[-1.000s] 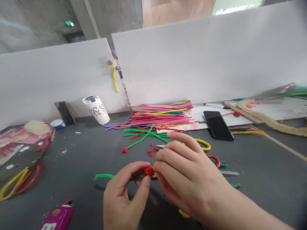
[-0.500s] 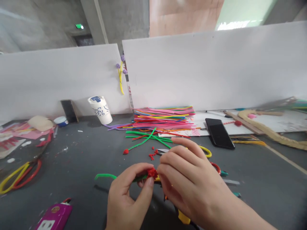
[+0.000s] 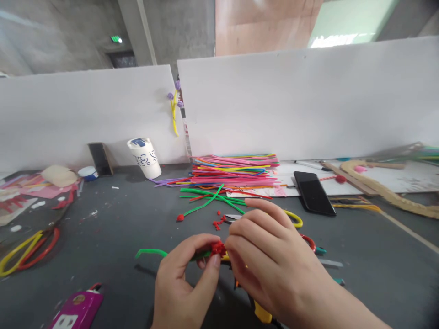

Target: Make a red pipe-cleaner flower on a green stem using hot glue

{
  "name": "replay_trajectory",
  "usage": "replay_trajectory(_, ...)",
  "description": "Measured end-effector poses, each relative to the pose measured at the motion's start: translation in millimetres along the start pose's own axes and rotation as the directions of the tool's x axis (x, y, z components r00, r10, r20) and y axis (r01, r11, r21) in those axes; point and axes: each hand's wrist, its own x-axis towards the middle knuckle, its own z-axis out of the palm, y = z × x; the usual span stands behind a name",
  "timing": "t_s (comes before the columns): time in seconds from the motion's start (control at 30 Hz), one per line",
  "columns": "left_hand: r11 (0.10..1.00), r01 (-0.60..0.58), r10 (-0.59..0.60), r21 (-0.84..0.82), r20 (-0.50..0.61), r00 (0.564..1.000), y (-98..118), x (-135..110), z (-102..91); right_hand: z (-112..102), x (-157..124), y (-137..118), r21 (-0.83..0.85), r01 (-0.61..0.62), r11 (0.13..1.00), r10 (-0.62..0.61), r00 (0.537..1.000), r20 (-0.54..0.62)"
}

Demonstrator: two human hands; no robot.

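My left hand (image 3: 187, 283) pinches a pipe-cleaner flower, its thumb and forefinger around the base of the red fuzzy head (image 3: 218, 248). The green pipe-cleaner stem (image 3: 151, 251) sticks out to the left with a bent tip. My right hand (image 3: 270, 256) is closed, fingertips pressed together at the right edge of the red head; whether they grip a strand of it is hidden. Partly under that hand lies a yellow-and-black tool (image 3: 262, 314), mostly covered. Behind the hands are scissors blades (image 3: 233, 216), small red scraps (image 3: 216, 225) and a finished-looking red-tipped green stem (image 3: 180, 218).
A bundle of coloured pipe cleaners (image 3: 236, 169) lies at the back beside a white cup (image 3: 146, 159). A black phone (image 3: 313, 193) is at right. Yellow-and-red-handled scissors (image 3: 55, 242) and a purple device (image 3: 78, 310) lie at left. White boards (image 3: 302, 100) stand behind.
Both hands stay almost where they were, still at the red head. The whole view has shifted very slightly.
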Motion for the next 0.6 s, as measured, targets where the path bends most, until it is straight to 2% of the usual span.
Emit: replay_trajectory(0.6,0.999,-0.019,0.018,0.037,0.018,1.0,-1.0,0.5,-1.9,-0.9,2.6,-1.4,0.003,0.003,1.0,-0.003,1.0,0.001)
